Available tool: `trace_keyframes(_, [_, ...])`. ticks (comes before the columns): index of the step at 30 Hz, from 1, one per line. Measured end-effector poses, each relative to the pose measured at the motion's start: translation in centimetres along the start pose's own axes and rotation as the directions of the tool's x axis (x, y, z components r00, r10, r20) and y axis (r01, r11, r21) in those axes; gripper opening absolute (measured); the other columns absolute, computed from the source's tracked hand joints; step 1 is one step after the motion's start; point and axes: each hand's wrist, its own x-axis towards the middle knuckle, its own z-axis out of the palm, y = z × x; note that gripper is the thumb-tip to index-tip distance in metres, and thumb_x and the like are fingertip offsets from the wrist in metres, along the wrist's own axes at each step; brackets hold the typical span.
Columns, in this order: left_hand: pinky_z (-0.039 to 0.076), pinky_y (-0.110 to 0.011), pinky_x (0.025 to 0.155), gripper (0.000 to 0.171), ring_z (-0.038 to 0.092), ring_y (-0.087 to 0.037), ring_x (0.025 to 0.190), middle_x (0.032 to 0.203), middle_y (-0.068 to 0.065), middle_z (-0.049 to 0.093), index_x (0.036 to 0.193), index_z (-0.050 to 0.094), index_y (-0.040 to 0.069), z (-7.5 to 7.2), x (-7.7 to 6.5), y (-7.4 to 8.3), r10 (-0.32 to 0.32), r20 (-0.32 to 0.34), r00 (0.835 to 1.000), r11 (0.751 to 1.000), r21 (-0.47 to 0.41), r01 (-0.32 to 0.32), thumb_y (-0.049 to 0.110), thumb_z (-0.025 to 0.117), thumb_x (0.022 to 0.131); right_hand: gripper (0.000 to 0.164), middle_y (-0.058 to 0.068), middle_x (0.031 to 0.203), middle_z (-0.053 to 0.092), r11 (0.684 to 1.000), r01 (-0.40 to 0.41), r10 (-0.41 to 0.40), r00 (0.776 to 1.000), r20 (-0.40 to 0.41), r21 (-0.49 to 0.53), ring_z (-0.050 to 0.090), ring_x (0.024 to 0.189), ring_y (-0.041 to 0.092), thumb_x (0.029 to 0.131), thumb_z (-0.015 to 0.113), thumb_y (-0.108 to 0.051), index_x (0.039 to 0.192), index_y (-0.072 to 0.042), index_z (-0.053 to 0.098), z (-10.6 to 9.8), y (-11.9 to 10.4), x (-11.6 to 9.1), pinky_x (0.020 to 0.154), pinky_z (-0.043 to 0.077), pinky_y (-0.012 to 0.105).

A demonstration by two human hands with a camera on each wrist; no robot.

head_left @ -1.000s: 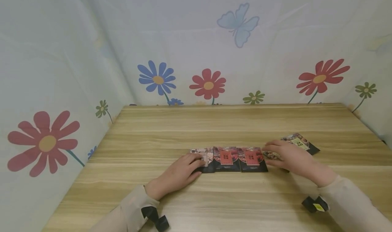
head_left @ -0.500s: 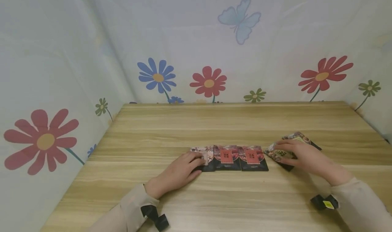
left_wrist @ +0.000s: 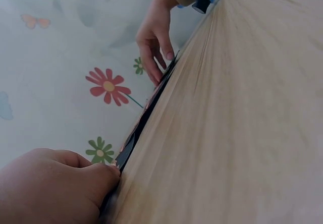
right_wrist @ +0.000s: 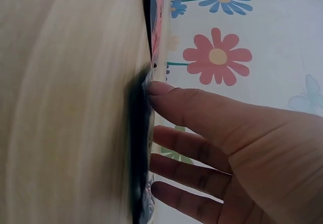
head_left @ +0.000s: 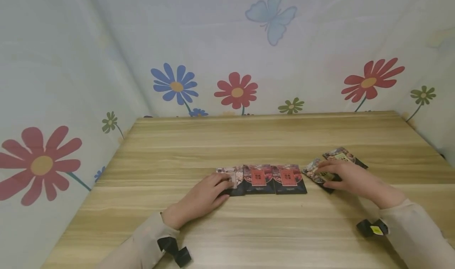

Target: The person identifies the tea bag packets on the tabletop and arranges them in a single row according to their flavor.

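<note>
In the head view, my left hand (head_left: 199,200) rests on a sachet (head_left: 239,176) with a pale label, at the left end of a short row. Beside it lie two sachets with red labels, the middle one (head_left: 258,179) and the right one (head_left: 288,179), all flat with black lower parts. My right hand (head_left: 350,178) touches a slanted sachet (head_left: 313,171) from above, covering part of its greenish label. In the right wrist view its thumb and spread fingertips are at the sachet's face. Another yellow-green-labelled sachet (head_left: 341,154) lies tilted just behind that hand.
The wood-grain table (head_left: 227,229) reaches back to a pale flower-printed curtain (head_left: 199,32), which also rises at both sides. A narrow gap separates the row from the slanted sachet. Black wrist devices are strapped on both sleeves.
My right hand has moved right from beside the row, and the slanted sachet now shows more from under it. My left hand stays on its sachet. The head view has shifted slightly.
</note>
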Motion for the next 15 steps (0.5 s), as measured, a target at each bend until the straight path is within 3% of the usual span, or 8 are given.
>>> trace_keyframes(15, [0.045, -0.041, 0.107, 0.032, 0.053, -0.026, 0.123, 0.133, -0.010, 0.056, 0.124, 0.061, 0.013, 0.03, 0.00, -0.01, -0.009, 0.019, 1.000, 1.000, -0.012, 0.009, 0.027, 0.059, 0.095, 0.035, 0.019, 0.121, 0.064, 0.997, 0.004, -0.006, 0.999, -0.037, -0.074, 0.057, 0.115, 0.045, 0.085, 0.070, -0.025, 0.114, -0.006, 0.070, 0.64, -0.33, 0.26, 0.092, 0.048, 0.059])
